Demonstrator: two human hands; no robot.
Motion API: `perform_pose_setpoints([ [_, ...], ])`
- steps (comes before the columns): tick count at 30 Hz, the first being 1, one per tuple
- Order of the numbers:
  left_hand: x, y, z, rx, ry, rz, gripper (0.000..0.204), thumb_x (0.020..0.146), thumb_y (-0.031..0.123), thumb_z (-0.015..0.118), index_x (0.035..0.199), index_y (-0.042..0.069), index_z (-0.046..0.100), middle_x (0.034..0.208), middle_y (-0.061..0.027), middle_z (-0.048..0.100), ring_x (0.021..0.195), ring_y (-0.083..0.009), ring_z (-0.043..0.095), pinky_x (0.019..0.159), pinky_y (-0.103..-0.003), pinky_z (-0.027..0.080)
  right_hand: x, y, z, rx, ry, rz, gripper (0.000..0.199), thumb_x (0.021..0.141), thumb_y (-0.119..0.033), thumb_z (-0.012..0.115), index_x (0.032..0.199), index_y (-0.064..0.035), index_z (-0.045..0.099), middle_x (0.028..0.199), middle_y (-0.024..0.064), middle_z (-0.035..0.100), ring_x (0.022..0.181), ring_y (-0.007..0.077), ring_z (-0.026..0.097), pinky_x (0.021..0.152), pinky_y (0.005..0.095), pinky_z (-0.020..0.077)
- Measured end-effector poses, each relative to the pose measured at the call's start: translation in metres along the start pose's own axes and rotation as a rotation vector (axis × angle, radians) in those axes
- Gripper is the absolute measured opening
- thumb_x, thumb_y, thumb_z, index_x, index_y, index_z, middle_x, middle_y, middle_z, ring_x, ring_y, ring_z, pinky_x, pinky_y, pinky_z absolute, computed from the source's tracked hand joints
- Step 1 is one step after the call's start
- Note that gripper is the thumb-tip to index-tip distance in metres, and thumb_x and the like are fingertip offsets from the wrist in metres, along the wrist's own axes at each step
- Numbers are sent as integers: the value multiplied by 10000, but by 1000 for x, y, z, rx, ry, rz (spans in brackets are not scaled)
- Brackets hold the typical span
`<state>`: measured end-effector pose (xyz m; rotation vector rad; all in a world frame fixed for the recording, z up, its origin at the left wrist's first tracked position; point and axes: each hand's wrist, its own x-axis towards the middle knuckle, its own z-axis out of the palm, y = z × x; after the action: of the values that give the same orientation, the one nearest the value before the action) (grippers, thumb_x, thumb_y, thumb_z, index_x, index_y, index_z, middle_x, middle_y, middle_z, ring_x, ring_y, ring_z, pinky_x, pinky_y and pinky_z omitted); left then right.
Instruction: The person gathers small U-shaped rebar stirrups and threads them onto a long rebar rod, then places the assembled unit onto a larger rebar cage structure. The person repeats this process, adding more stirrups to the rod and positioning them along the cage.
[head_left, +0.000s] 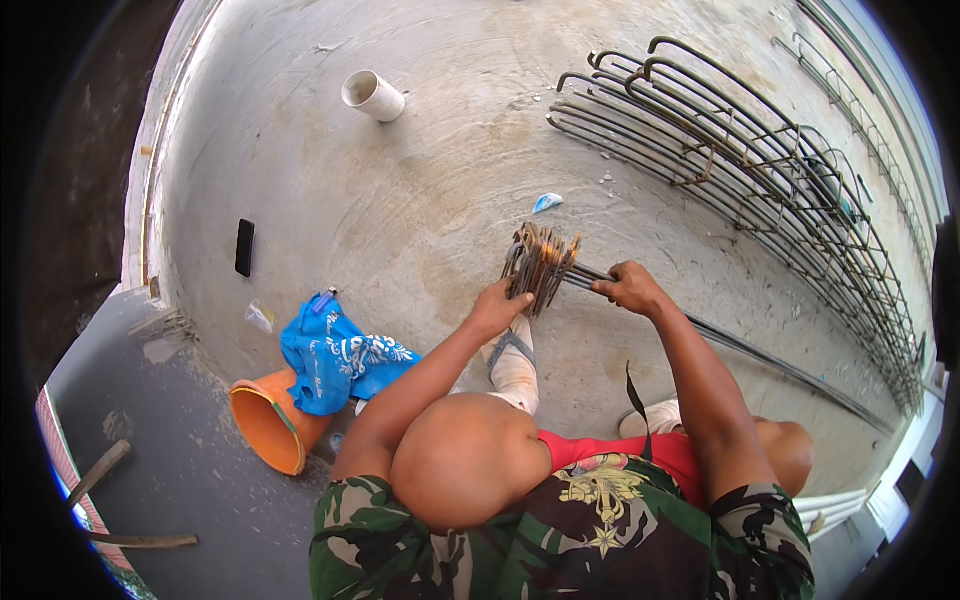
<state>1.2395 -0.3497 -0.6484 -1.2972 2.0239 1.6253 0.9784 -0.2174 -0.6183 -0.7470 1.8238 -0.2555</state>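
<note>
A tight bundle of rusty steel stirrups (543, 262) sits in front of me, around the ends of several long dark steel bars (770, 362). My left hand (499, 308) is closed on the near left side of the bundle. To the right of the stirrups, my right hand (630, 288) is wrapped round the bars. From there they run off to the lower right, close above the floor. Part of the left fingers is hidden behind the stirrups.
Assembled rebar cages (740, 150) lie at the right. On the concrete floor are a white pipe piece (374, 96), a black phone (245, 247) and a blue-white scrap (547, 203). Left of my knee, a blue printed cloth (335, 355) drapes over a tipped orange bucket (270, 425).
</note>
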Motion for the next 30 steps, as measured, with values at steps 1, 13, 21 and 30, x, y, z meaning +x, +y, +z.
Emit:
perform_pose_setpoints([
  [1, -2, 3, 2, -29, 21, 11, 704, 849, 269, 673, 1394, -72, 386, 1257, -291, 572, 1185, -376, 565, 1006, -382, 436, 0, 0, -1, 6, 2, 2, 441, 804, -388, 706, 848, 51, 706, 753, 210, 679, 773, 333, 669, 729, 424, 492],
  [13, -11, 32, 8, 39, -73, 19, 792, 898, 160, 604, 1514, -7, 135, 1421, -307, 412, 1322, -369, 440, 1089, -374, 350, 15, 12, -1, -14, 19, 5, 453, 812, -397, 703, 855, 55, 704, 774, 218, 680, 808, 346, 670, 744, 428, 493],
  [21, -6, 37, 4, 81, -140, 231, 845, 871, 194, 602, 1544, 192, 90, 1320, -303, 511, 1207, -456, 502, 1016, -441, 412, 29, 20, 6, 3, -23, -76, 424, 841, -367, 677, 792, 54, 665, 663, 125, 642, 584, 204, 606, 570, 370, 482],
  [30, 2, 69, -61, -211, -232, -159, 445, 876, 177, 598, 1294, 43, 532, 957, -135, 661, 909, -213, 611, 810, -299, 463, 27, 20, 0, 6, -56, -70, 366, 721, -267, 615, 834, 77, 664, 708, 147, 653, 647, 229, 620, 605, 364, 493],
])
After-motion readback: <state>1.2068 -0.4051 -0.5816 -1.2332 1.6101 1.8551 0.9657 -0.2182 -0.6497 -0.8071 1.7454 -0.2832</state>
